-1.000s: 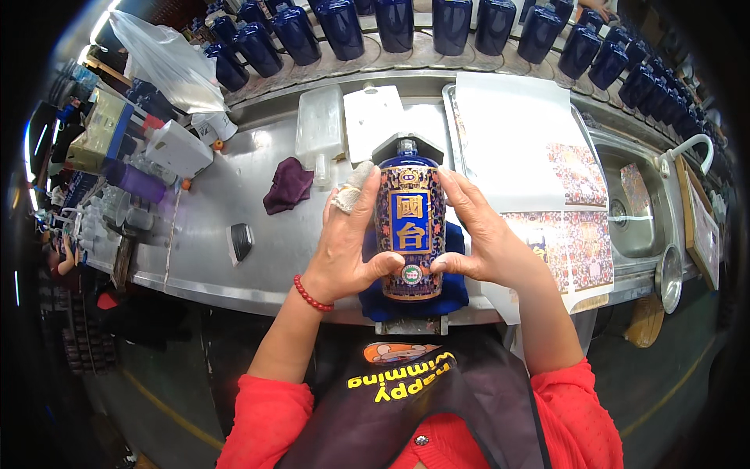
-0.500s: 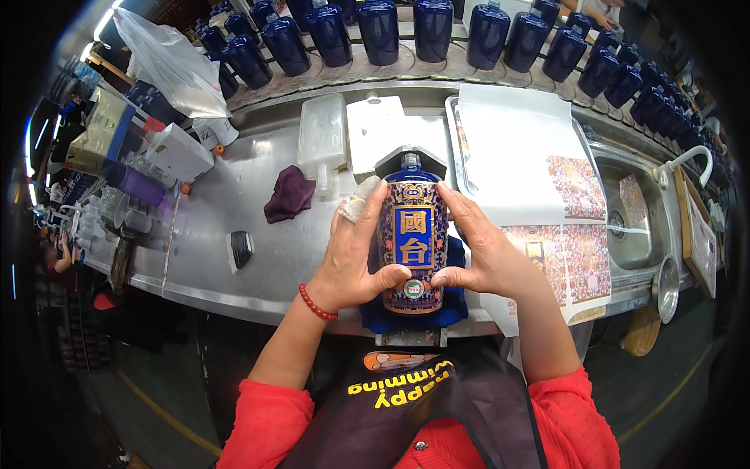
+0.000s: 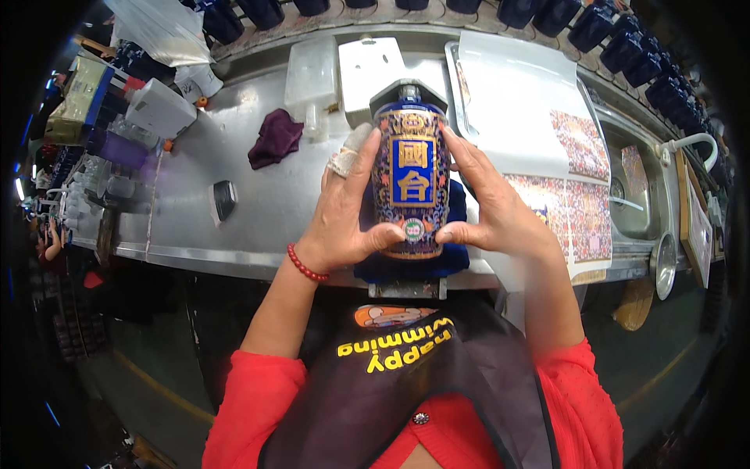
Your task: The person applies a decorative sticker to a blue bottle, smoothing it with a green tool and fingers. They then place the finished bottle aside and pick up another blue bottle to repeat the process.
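A dark blue bottle (image 3: pixel 411 187) with an ornate, multicoloured gold-trimmed label lies in front of me, neck pointing away. My left hand (image 3: pixel 337 205) holds its left side and my right hand (image 3: pixel 500 207) its right side. Both thumbs press on the lower front of the label, close to a small round green-and-white mark. Fingers of each hand run up along the edges; their undersides are hidden. White wrapping (image 3: pixel 344 162) covers part of a left finger. Beneath the bottle is a dark blue cloth (image 3: pixel 457 264), and a grey angled rest (image 3: pixel 383 95) stands around the neck.
To the right, printed label sheets (image 3: pixel 590 223) lie beside white paper (image 3: pixel 508 86), with a sink (image 3: pixel 637 223) beyond. A maroon cloth (image 3: pixel 275 139), a dark small block (image 3: pixel 225 200) and a clear plastic container (image 3: pixel 308 82) are on the left. Several blue bottles (image 3: pixel 598 25) line the far side.
The whole scene sits higher in the picture, as the view has tipped downward. Both hands keep their hold on the bottle, thumbs still on the label's lower part.
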`<state>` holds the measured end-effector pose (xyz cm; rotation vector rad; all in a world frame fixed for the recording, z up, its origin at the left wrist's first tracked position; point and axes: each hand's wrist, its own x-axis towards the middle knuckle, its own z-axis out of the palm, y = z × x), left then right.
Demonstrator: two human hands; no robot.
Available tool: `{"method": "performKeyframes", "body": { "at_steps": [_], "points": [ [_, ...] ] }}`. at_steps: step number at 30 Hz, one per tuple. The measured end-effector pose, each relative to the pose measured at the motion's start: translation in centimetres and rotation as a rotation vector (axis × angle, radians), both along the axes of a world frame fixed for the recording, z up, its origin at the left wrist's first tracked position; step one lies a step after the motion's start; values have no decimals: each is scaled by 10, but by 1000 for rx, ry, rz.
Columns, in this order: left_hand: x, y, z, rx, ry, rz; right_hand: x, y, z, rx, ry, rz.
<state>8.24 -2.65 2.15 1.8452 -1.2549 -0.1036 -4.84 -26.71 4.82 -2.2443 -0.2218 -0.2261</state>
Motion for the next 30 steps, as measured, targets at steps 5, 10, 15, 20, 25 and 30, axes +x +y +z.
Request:
{"method": "performKeyframes", "body": {
  "at_steps": [5,10,15,20,25,30],
  "points": [
    [-1,0,-3,7,18,-27,-2,1,-7,27,41,-13],
    [4,1,-5,23,3,-57,-2,-1,-15,10,-9,10],
    [5,3,-4,49,31,-69,-1,0,-14,-26,15,1],
    [6,4,-2,65,12,-71,-5,-4,10,-62,-79,-66],
    [-4,11,-6,52,-3,-64,6,-6,52,-228,-155,-34],
    [-33,23,-19,115,-84,44,60,19,91,-424,-300,-41]
  ]
}}
